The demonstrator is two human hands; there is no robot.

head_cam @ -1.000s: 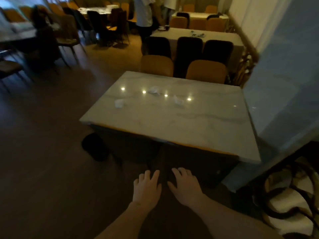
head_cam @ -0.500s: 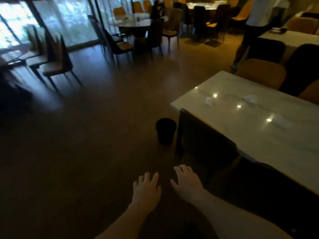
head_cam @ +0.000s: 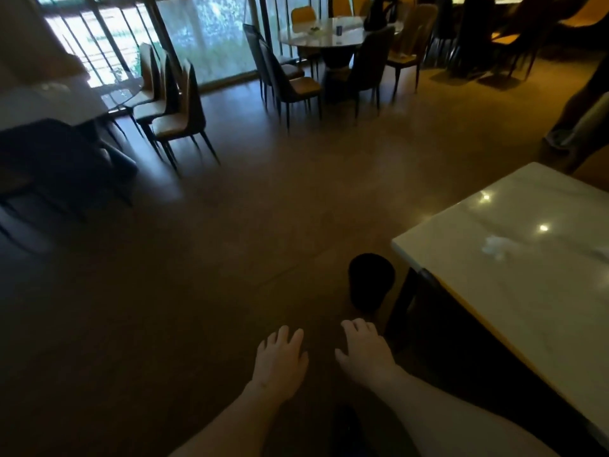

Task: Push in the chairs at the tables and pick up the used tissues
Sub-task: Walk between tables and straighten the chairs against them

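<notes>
Both of our hands sit low at bottom centre of the frame, palms down over the dark floor: left hand [head_cam: 280, 364] and right hand [head_cam: 364, 352], near each other but not touching. Fingers on both are loosely spread and slightly curled; neither holds anything, neither touches a chair or the table. The marble table [head_cam: 461, 245] fills the right edge of the frame. On its top, toward the right edge, lies a crumpled white tissue [head_cam: 494, 247], just below two ceiling-light reflections; a second pale scrap may sit at the far right edge, but it is cut off and we cannot tell. A dark chair [head_cam: 438, 321] stands under the near edge of the table, its back close to the tabletop, so we judge it already pushed in. A small black bin [head_cam: 371, 281] stands on the floor just beside the table's near corner, above our right hand in the frame. Upper left: three tan-seated chairs [head_cam: 171, 107] stand in a row by the window. Upper centre: a round table [head_cam: 329, 34] with chairs drawn somewhat out. Judgement: chair step at this table looks finished; the step in hand is the change-over to tissue collection, and the camera points away from the tabletop. The next move calls for facing right again, reaching the right hand over the table edge, pinching the tissue lightly (soft, light, easily dropped), then carrying it to the bin.
</notes>
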